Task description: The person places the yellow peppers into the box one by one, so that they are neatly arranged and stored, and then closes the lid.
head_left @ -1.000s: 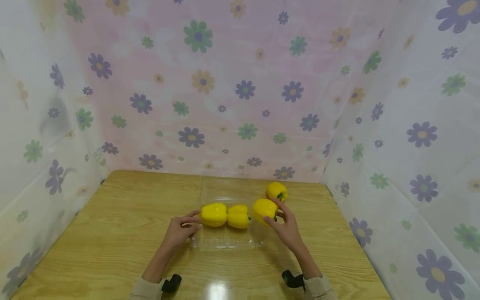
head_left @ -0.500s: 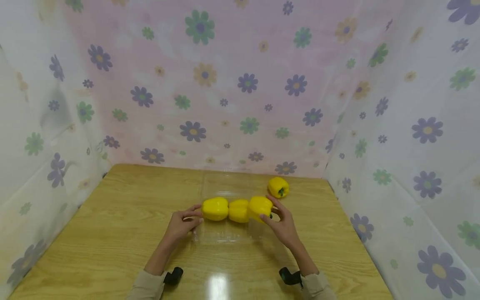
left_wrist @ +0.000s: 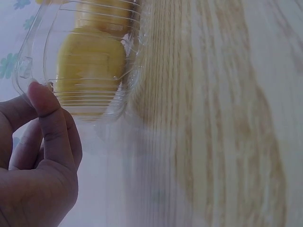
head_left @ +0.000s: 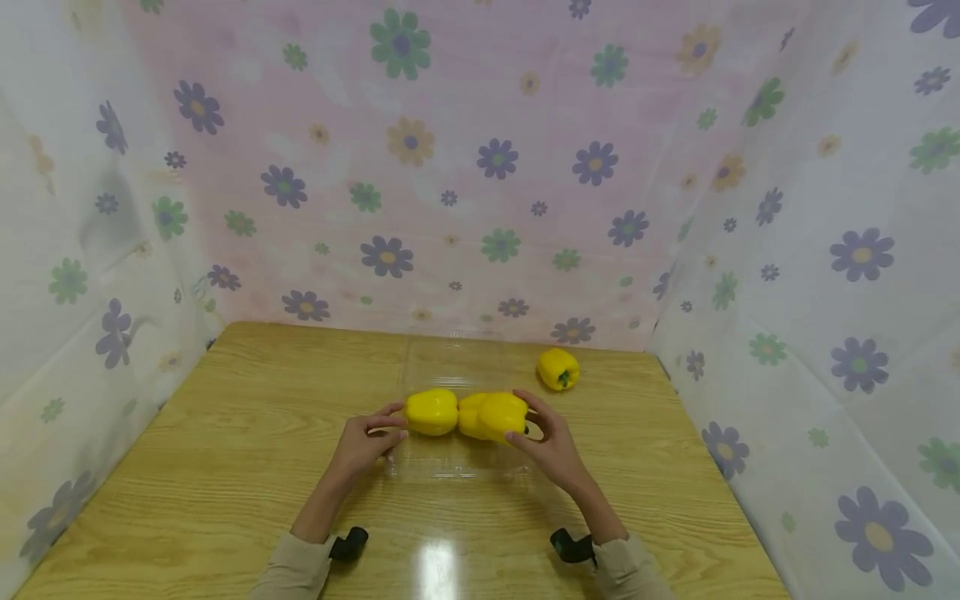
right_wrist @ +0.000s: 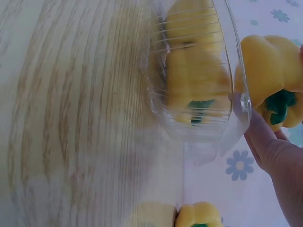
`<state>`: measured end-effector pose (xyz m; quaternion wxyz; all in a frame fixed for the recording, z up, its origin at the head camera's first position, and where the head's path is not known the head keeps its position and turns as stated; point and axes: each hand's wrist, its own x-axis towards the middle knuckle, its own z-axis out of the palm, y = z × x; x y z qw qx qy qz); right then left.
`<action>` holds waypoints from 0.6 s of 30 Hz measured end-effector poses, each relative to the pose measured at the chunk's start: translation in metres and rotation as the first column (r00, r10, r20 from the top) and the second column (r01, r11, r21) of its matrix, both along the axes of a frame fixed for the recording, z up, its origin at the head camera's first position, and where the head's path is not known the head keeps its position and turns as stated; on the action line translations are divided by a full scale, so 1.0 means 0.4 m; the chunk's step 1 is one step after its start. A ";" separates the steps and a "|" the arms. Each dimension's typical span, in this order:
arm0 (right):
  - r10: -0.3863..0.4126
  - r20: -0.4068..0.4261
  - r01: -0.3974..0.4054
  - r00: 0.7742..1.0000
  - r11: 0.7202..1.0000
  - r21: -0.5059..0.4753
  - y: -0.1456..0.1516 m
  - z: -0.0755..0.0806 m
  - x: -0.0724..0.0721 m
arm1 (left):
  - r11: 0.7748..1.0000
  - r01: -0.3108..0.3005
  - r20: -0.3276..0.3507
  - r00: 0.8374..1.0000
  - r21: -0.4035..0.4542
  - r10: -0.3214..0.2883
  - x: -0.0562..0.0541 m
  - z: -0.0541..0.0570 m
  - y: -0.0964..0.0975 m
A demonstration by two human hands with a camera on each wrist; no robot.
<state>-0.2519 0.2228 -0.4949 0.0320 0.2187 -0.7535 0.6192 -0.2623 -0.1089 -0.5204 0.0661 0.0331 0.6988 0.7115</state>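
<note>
Container was pinched at nine o'clock by your left hand; your right hand pinched a pepper toward three; premature release risked dropping it.

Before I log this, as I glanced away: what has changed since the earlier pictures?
The right hand has carried its held pepper leftward; it is now over the right-hand pepper in the clear container. Nothing was taken or let go. The left hand stays at the container's left end, the loose pepper on the table.
</note>
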 end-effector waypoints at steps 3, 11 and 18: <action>0.020 0.015 -0.020 1.000 1.000 -0.008 -0.007 0.000 0.002 | 1.000 -0.005 -0.003 1.000 0.003 0.005 0.000 -0.001 0.002; 0.046 0.020 -0.047 0.999 0.999 0.017 -0.030 -0.003 0.005 | 1.000 0.001 -0.003 1.000 0.002 -0.001 0.000 -0.006 0.010; 0.117 0.056 -0.119 0.991 0.993 0.022 -0.067 -0.012 0.006 | 1.000 -0.019 -0.013 1.000 0.001 0.019 0.003 -0.007 0.007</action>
